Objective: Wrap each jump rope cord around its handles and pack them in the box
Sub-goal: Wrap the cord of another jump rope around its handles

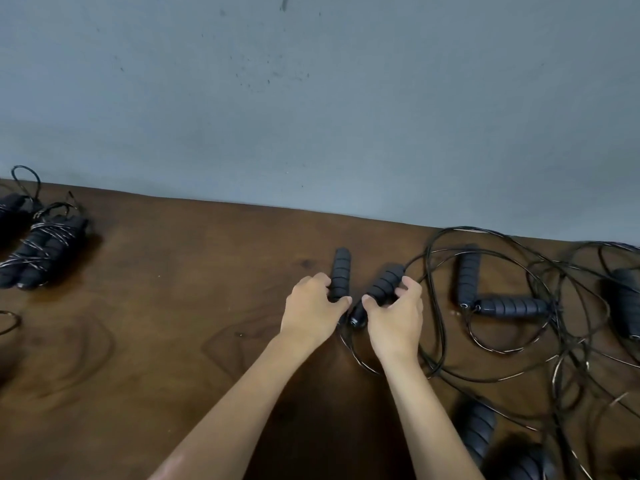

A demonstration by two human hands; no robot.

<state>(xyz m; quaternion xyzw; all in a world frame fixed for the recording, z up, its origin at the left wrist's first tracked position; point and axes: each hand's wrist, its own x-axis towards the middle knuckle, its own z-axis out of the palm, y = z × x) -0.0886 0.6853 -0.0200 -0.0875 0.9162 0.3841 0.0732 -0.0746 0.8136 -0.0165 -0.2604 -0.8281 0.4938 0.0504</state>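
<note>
Down low, closest of all, two loose handles by tangled cords. Up from there, left hand curled round one handle, right hand curled round its twin, both on counter. Might snag neighbor cords when wrapping. No box seen.

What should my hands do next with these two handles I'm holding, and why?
Probably bring the two handles together, side by side. Your left hand grips one handle and your right hand grips the other handle, but they splay apart in a V. Their loose cord lies unwound on the table, and the wrapped bundle shows handles paired before winding.
</note>
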